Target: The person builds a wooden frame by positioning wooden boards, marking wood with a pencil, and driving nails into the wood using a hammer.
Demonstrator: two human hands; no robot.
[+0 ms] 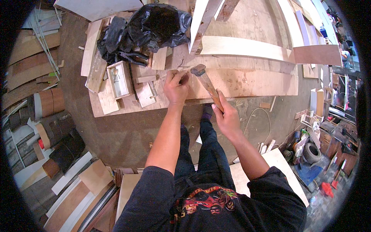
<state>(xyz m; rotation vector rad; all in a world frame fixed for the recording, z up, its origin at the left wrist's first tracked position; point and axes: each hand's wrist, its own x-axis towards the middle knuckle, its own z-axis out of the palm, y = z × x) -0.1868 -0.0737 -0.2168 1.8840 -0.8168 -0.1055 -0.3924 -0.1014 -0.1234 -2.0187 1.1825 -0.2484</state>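
My left hand (174, 89) is closed at the near part of a long wooden board (266, 83) on the workbench, fingertips pinched; whatever is between them is too small to make out. In my right hand (228, 115) is a hammer (209, 89) with a wooden handle, its dark head raised just right of my left fingertips. A pale wooden box (119, 79) lies left of my left hand, among small wood offcuts (146, 94).
A black plastic bag (158, 29) and upright timber (201, 25) stand at the back. Stacked boards (73, 185) fill the floor at left. A pale panel (280, 170) lies behind me at right, near a tyre (311, 154) and clutter. A loose cord (255, 109) lies on the floor.
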